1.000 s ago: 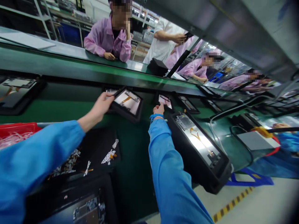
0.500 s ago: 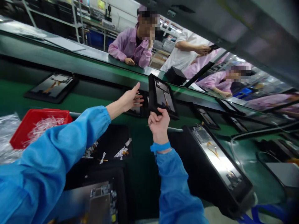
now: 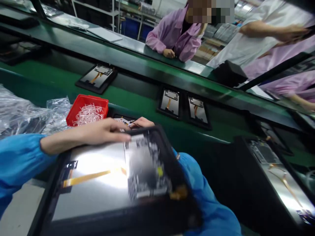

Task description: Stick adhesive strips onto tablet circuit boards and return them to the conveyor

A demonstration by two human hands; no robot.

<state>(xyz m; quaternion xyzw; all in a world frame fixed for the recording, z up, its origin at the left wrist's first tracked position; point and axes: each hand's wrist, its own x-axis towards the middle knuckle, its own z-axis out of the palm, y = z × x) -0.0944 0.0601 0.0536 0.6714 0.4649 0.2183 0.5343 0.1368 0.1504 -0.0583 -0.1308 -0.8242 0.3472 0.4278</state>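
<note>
A large black-framed display panel (image 3: 108,177) fills the foreground, its silver back showing an orange flex strip and a blurred circuit board. My left hand (image 3: 86,134) lies across its far edge, fingers spread on the surface. Beyond that edge, my right hand (image 3: 142,123) is mostly hidden by the panel. Its fingers are close to a small black tray of white and gold scraps (image 3: 123,120). The right sleeve passes behind the panel.
Several panels in black trays (image 3: 96,78) lie on the green belt. A red bin of white shreds (image 3: 87,111) and plastic bags (image 3: 24,114) are at left. Another large panel (image 3: 275,177) lies at right. A co-worker in pink (image 3: 174,36) stands opposite.
The view has swung and tilted. The large panel now fills the foreground with both hands at it. The upright panel is no longer raised in my right hand.
</note>
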